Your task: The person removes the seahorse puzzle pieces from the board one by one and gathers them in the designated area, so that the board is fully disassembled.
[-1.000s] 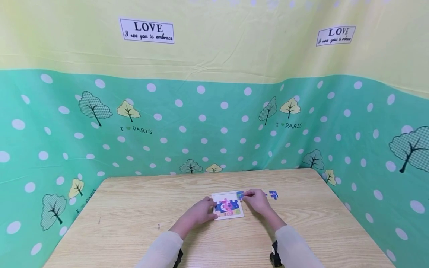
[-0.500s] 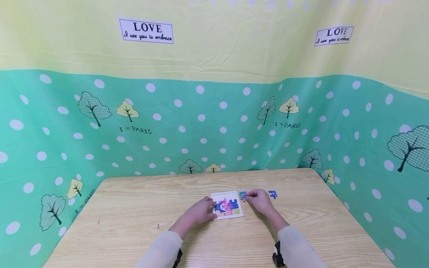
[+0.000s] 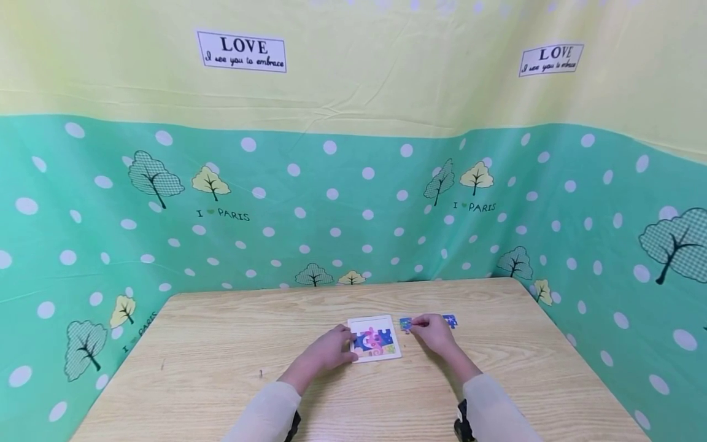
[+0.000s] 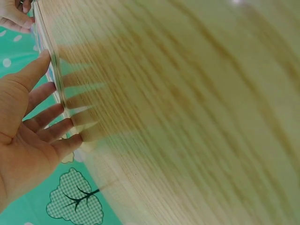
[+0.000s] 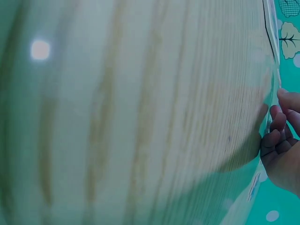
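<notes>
A white-framed jigsaw puzzle tray (image 3: 381,320) lies on the wooden table, its lower part filled with a picture of a pink animal on blue; its upper part is bare white. My left hand (image 3: 331,348) rests at the tray's left edge. In the left wrist view, the fingers of that left hand (image 4: 40,112) are spread, nearly straight, their tips against the edge. Right of the tray, my right hand (image 3: 433,333) pinches a blue and green puzzle piece (image 3: 405,323) by its right side. In the right wrist view, curled fingers of the right hand (image 5: 283,145) hide the piece.
Another blue puzzle piece (image 3: 451,320) lies on the table just behind the right hand, partly covered by it. A tiny dark speck (image 3: 261,373) marks the table (image 3: 221,344) on the left. A green and yellow curtain (image 3: 353,184) closes off the back and sides.
My right hand has moved right with the pinched puzzle piece, from the tray's upper right corner to beside the tray, now overlapping the other piece. The left hand stays put.
</notes>
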Demonstrator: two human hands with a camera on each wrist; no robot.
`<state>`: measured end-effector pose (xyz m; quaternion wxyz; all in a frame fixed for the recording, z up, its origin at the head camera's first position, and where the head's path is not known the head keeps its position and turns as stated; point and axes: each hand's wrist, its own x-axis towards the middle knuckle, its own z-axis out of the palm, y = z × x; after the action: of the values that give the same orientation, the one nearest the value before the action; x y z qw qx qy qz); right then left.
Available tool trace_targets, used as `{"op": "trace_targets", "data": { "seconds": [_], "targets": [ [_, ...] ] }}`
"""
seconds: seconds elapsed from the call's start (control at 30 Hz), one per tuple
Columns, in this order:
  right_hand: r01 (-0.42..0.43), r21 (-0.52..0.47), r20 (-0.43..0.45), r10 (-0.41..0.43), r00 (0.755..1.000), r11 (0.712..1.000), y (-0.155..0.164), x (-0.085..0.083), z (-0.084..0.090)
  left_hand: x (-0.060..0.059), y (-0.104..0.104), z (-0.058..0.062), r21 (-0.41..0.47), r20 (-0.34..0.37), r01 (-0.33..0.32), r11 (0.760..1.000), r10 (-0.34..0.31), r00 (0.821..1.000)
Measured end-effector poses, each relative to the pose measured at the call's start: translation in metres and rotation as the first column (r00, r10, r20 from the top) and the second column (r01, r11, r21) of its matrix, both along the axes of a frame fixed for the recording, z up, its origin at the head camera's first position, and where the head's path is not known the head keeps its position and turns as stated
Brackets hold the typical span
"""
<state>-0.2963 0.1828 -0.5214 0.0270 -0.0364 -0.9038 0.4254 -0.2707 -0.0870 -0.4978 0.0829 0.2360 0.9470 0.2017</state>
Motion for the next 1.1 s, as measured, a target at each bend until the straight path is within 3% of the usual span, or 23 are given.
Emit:
{"op": "trace_targets", "data": {
  "seconds": [1.1],
  "targets": [
    [0.052, 0.005, 0.010, -0.052, 0.999, 0.999, 0.0011, -0.0032, -0.0030, -0.0003, -0.0003, 0.0005, 0.010, 0.028, -0.017, 1.000, 0.017, 0.999]
  ]
}}
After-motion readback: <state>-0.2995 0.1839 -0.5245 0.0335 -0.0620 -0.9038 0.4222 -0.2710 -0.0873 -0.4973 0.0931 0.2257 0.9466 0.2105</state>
